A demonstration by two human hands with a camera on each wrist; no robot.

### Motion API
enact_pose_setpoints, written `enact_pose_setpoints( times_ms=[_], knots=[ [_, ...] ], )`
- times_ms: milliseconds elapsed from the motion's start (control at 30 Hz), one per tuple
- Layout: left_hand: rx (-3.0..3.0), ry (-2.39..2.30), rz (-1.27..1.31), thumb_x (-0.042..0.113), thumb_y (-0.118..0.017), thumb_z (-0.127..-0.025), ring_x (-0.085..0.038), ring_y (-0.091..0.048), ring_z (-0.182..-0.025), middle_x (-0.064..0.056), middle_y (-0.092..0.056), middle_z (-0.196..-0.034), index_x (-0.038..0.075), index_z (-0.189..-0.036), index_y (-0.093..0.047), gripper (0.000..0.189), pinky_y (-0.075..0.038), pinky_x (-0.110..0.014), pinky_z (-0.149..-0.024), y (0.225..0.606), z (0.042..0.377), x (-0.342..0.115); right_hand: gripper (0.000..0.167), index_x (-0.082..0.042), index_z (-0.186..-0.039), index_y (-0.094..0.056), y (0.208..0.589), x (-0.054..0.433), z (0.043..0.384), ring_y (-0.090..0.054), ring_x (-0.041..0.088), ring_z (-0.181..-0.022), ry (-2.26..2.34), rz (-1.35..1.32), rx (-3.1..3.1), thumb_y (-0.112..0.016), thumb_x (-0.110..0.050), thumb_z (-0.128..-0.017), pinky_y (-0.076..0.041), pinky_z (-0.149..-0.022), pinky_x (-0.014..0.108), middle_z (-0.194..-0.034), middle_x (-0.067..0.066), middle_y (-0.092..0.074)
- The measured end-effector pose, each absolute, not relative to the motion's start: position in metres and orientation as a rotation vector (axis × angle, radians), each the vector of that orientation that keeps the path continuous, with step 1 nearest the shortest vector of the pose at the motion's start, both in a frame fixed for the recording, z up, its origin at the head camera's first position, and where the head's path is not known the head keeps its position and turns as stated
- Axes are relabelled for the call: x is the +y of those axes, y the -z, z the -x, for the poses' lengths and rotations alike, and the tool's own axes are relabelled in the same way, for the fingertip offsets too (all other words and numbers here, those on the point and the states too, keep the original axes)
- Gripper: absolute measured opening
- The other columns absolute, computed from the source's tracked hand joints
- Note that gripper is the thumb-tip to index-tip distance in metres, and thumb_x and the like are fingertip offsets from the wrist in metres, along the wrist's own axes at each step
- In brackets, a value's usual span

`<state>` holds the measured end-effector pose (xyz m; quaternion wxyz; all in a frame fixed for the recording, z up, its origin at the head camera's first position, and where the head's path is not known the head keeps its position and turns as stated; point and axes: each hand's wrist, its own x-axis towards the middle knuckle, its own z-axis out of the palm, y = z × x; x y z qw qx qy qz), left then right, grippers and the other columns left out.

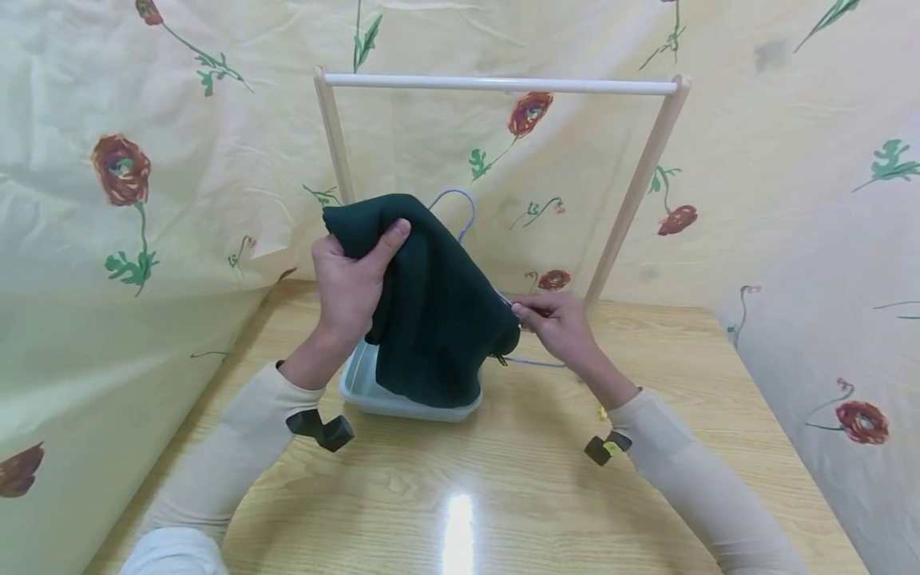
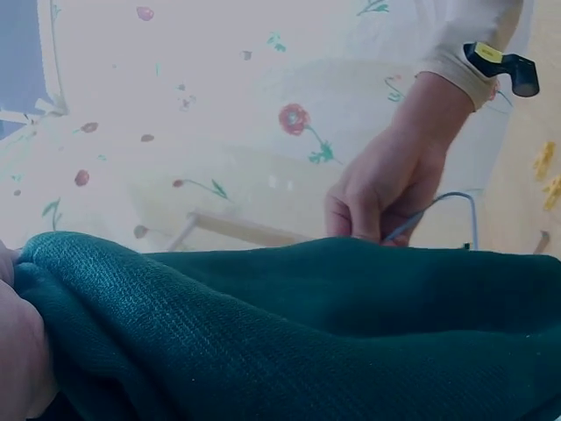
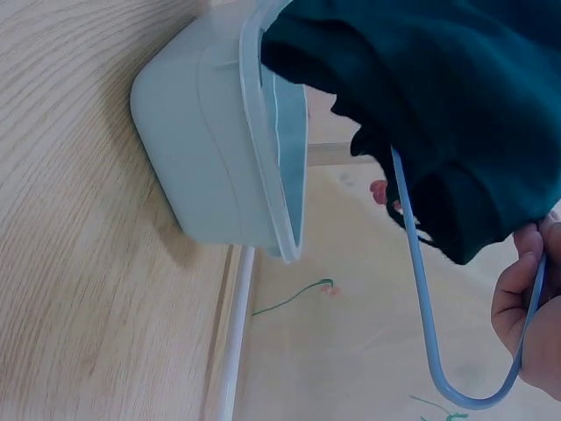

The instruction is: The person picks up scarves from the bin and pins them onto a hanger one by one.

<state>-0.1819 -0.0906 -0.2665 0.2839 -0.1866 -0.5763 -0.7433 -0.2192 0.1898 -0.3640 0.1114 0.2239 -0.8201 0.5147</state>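
A dark green cloth (image 1: pixel 438 311) hangs in folds between my two hands, with a few loose dark strands at its lower right edge. My left hand (image 1: pixel 350 283) grips its upper left part, thumb laid over the front. A thin blue clothes hanger (image 3: pixel 424 294) passes behind the cloth; its hook rises above the fabric in the head view, and much of its frame is hidden. At the hanger's right end my right hand (image 1: pixel 561 327) pinches the wire, fingertips close against the cloth's edge. Whether they also hold fabric I cannot tell.
Below the cloth stands a pale blue plastic bin (image 1: pixel 410 411) on the wooden table (image 1: pixel 402 487). Behind rises a rack with a white rod (image 1: pixel 503 82) and wooden posts. Small yellow items (image 2: pixel 545 162) lie on the table near the right forearm. Flowered fabric (image 1: pixel 776 224) surrounds the table.
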Motion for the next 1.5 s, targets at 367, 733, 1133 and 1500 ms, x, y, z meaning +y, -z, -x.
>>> enact_pose_setpoints(
  times_ms=[367, 733, 1133, 1500],
  knots=[
    [-1.599, 2.045, 0.499, 0.004, -0.075, -0.091, -0.022, -0.071, -0.088, 0.002, -0.076, -0.095, 0.010, -0.099, -0.073, 0.010, -0.057, -0.035, -0.084, 0.282, 0.188, -0.081, 0.016, 0.009, -0.104, -0.076, 0.360, 0.180, 0.219, -0.071, 0.009, -0.074, -1.539, -0.655, -2.400, -0.068, -0.003, -0.096, -0.058, -0.069, 0.020, -0.093, 0.024, -0.075],
    [-1.747, 2.175, 0.440, 0.011, -0.075, -0.093, -0.023, -0.072, -0.093, -0.002, -0.075, -0.101, 0.009, -0.106, -0.071, 0.013, -0.058, -0.037, -0.090, 0.284, 0.183, -0.089, 0.015, 0.011, -0.103, -0.075, 0.345, 0.183, 0.219, -0.063, 0.008, -0.070, -1.557, -0.697, -2.332, -0.065, 0.002, -0.098, -0.054, -0.066, 0.017, -0.088, 0.027, -0.070],
    [-1.834, 2.307, 0.433, 0.008, -0.071, -0.095, -0.024, -0.070, -0.099, -0.003, -0.073, -0.108, 0.012, -0.115, -0.067, 0.021, -0.055, -0.039, -0.095, 0.278, 0.173, -0.103, 0.012, 0.011, -0.100, -0.075, 0.322, 0.188, 0.221, -0.063, 0.008, -0.068, -1.487, -0.786, -2.263, -0.065, 0.005, -0.096, -0.053, -0.066, 0.017, -0.082, 0.022, -0.071],
    [-1.881, 2.365, 0.455, 0.005, -0.062, -0.097, -0.021, -0.058, -0.111, -0.002, -0.064, -0.122, 0.008, -0.133, -0.053, 0.038, -0.047, -0.038, -0.102, 0.279, 0.168, -0.110, 0.014, 0.012, -0.104, -0.075, 0.295, 0.194, 0.215, -0.067, 0.003, -0.071, -1.466, -0.827, -2.257, -0.066, 0.008, -0.094, -0.057, -0.071, 0.016, -0.083, -0.019, -0.070]
  ],
)
